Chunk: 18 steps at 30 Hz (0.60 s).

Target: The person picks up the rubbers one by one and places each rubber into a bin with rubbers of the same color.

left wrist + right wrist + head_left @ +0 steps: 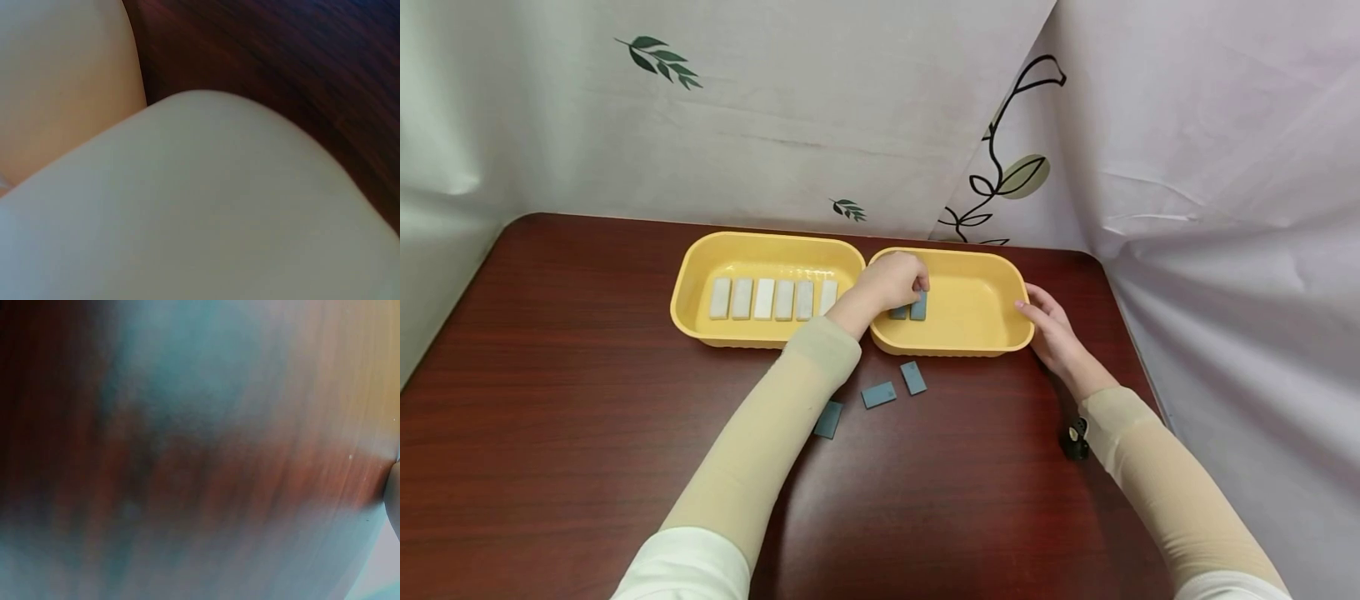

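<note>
My left hand (891, 280) reaches into the right yellow plastic tray (977, 343), its fingers bent down and pinching the top of a blue-grey rectangular block (918, 308). Close beside that block, a second blue-grey block (898, 313) lies partly hidden under the hand. At the tray's right end, my right hand (1054, 332) grips the rim, thumb over the edge and fingers along the outside. Pale sleeve fabric (212, 200) fills most of the left wrist view. Blurred reddish tabletop (206, 475) takes up the right wrist view, with a fingertip (392, 494) at its right edge.
The left yellow tray (679, 302) holds a row of several whitish blocks (763, 298). On the brown table (587, 400) before the trays lie three blue-grey blocks, including one tilted block (913, 378). A patterned curtain (820, 125) hangs behind.
</note>
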Each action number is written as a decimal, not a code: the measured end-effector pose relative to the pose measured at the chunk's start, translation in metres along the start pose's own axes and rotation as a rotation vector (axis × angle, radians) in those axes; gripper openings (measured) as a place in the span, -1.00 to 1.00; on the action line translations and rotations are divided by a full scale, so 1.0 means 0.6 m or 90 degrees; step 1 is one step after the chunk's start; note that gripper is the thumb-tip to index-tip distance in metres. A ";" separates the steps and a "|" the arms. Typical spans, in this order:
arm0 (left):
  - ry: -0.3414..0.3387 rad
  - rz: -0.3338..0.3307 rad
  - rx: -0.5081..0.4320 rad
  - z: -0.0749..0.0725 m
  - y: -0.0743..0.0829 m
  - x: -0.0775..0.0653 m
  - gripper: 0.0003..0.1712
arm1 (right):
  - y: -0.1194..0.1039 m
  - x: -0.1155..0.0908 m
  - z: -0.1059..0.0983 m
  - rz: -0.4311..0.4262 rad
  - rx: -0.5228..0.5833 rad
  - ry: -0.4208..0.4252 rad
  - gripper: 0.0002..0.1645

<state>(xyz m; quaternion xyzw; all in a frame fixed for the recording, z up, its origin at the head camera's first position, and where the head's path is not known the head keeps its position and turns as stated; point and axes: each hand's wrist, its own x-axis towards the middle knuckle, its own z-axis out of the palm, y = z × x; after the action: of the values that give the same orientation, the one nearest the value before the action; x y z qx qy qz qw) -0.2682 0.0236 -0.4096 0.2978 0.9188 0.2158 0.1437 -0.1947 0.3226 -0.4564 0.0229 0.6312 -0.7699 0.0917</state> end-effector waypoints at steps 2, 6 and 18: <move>0.000 -0.001 0.006 0.001 0.000 0.000 -0.80 | 0.000 0.000 0.000 0.001 -0.001 0.002 -0.67; -0.004 -0.005 0.012 0.002 -0.002 0.000 -0.80 | 0.001 0.000 0.001 0.002 0.002 0.002 -0.68; -0.021 -0.001 0.023 0.003 -0.002 -0.003 -0.73 | 0.001 0.000 -0.001 0.004 -0.003 0.003 -0.69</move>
<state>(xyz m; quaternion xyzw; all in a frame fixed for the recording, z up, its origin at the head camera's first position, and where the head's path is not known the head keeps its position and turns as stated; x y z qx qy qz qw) -0.2667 0.0225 -0.4113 0.3032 0.9202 0.1942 0.1534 -0.1949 0.3230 -0.4571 0.0262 0.6333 -0.7679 0.0925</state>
